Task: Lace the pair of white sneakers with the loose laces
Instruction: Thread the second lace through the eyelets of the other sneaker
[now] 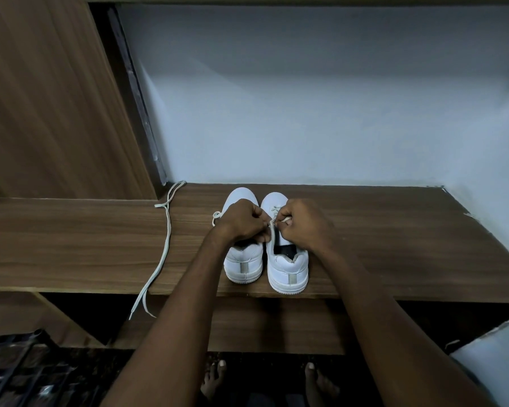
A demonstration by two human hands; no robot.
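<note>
Two white sneakers stand side by side on the wooden shelf (394,245), heels toward me. The left sneaker (243,264) is partly covered by my left hand (243,221). The right sneaker (288,271) has a white lace (275,211) threaded through its front eyelets. My right hand (303,224) pinches one end of that lace over the shoe's opening. My left hand's curled fingers pinch the lace where the two hands meet. A loop of the same lace (216,217) pokes out left of my left hand. A second loose lace (166,248) lies on the shelf to the left.
The loose lace runs from the back corner and hangs over the shelf's front edge. A wooden panel (50,98) rises at left, a pale wall (306,98) stands behind. A dark crate (21,374) sits on the floor lower left. My bare feet (215,380) show below.
</note>
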